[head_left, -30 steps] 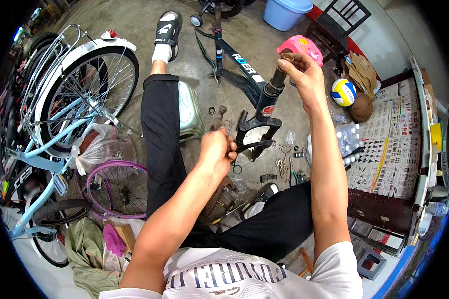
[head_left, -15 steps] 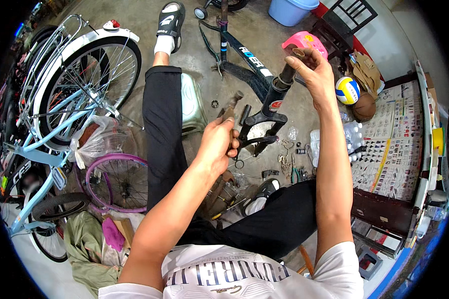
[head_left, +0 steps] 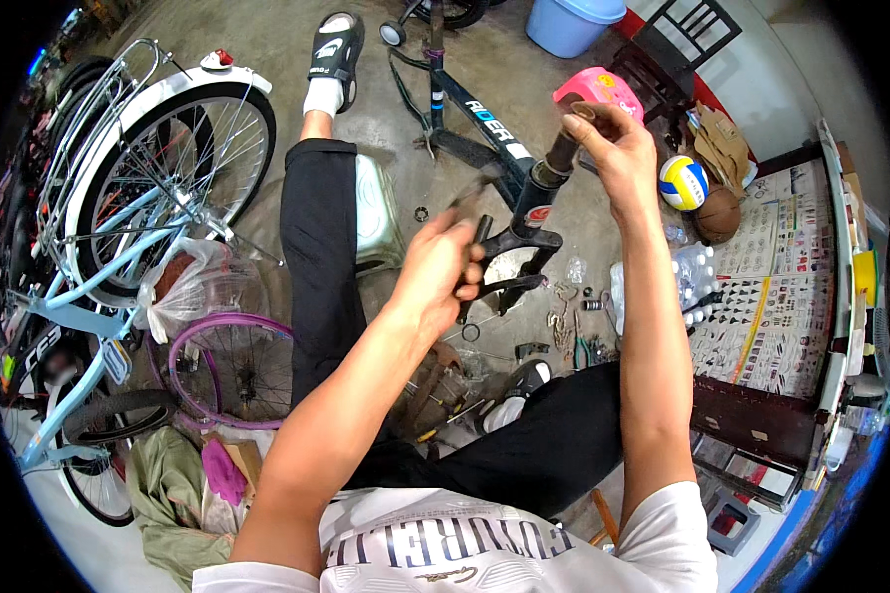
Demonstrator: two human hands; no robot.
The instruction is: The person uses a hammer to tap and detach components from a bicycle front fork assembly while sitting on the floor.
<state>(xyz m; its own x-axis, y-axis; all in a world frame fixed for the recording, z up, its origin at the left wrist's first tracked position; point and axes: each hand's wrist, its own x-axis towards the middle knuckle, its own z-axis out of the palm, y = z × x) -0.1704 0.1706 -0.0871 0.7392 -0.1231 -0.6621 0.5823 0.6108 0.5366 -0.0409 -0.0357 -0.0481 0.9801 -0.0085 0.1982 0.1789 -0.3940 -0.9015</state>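
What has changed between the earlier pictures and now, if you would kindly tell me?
The left hand has risen slightly, swinging the brown hammer, now blurred, up and right toward the black bicycle frame's head tube. Nothing was visibly taken hold of or let go: the right hand still holds a small brown piece at the top of the dark metal tube.
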